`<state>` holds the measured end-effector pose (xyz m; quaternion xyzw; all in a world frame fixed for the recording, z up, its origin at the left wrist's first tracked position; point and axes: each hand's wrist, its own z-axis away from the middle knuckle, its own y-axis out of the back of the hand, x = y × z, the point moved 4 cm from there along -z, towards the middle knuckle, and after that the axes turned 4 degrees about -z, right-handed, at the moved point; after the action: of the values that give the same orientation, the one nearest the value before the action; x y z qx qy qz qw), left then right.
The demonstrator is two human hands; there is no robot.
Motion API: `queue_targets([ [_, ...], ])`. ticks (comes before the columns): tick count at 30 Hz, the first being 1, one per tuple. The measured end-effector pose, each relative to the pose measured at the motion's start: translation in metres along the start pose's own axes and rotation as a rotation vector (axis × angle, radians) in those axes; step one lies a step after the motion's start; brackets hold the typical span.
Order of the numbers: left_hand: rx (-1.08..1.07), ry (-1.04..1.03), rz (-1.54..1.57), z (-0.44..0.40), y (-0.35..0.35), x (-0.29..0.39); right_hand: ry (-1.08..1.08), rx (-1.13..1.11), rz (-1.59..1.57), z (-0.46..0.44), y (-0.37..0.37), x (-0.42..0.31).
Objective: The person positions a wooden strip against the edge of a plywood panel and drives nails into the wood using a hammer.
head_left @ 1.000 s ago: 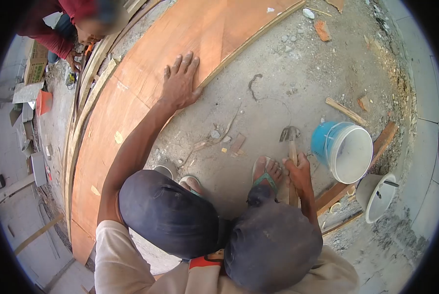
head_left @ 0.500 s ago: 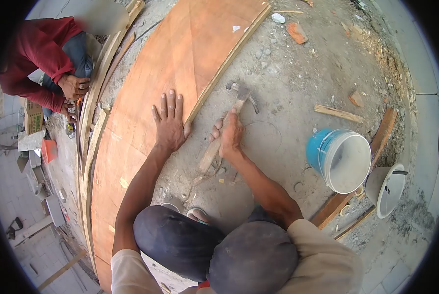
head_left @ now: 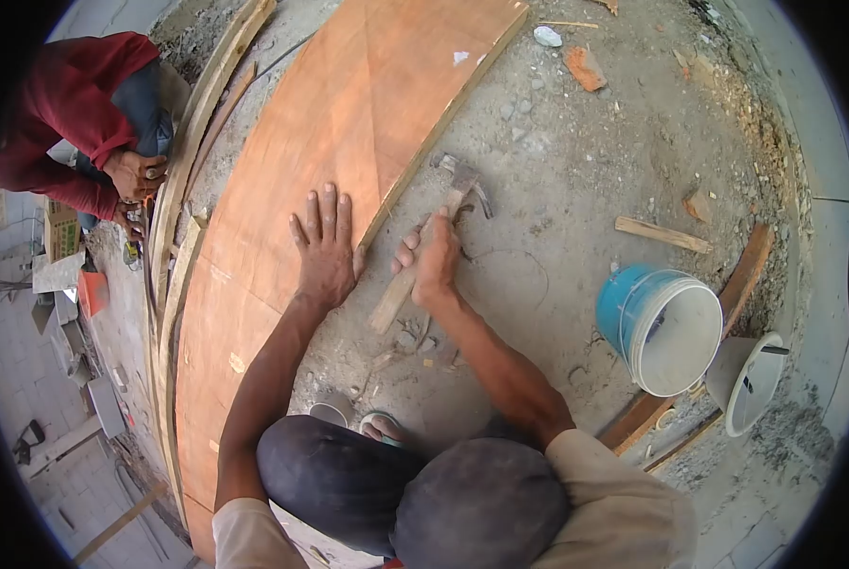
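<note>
My left hand (head_left: 327,256) lies flat with fingers stretched out on a long plywood sheet (head_left: 282,180), close to its right edge. A wooden strip (head_left: 434,142) runs along that edge. In my right hand (head_left: 434,254) is a claw hammer (head_left: 461,185), gripped around its wooden handle. The metal head points away from me, and the handle's end sticks out below my fist. The hammer is just right of the sheet, over the dusty ground, apart from the wood.
Right of me stand a blue-and-white bucket (head_left: 671,332) and a white container (head_left: 752,384), near a wood board (head_left: 742,275). A short wood piece (head_left: 664,234) and a brick chunk (head_left: 585,68) lie on the ground. At left, a person in a red sleeve (head_left: 73,104) works by long timber strips (head_left: 192,133).
My right hand and the hammer have shifted slightly left in view. My left hand stays flat on the plywood. The camera view has tilted a little.
</note>
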<state>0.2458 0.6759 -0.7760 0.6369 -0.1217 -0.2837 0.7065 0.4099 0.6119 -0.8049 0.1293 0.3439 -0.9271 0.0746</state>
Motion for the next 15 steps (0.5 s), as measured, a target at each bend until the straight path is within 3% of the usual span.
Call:
queue_targets([
  [2,0.040,-0.009,0.026,-0.001,0.002,0.000,-0.099,-0.076,0.098,-0.002,-0.005,-0.004],
  [7,-0.040,-0.008,0.041,0.000,-0.001,-0.007,-0.082,-0.017,0.030,0.004,-0.004,0.003],
  [9,-0.016,-0.048,0.169,0.001,0.000,-0.014,-0.136,-0.013,0.063,0.028,0.014,0.018],
  [15,-0.138,-0.119,0.143,-0.001,-0.004,-0.025,-0.217,-0.089,0.204,0.099,0.073,0.069],
])
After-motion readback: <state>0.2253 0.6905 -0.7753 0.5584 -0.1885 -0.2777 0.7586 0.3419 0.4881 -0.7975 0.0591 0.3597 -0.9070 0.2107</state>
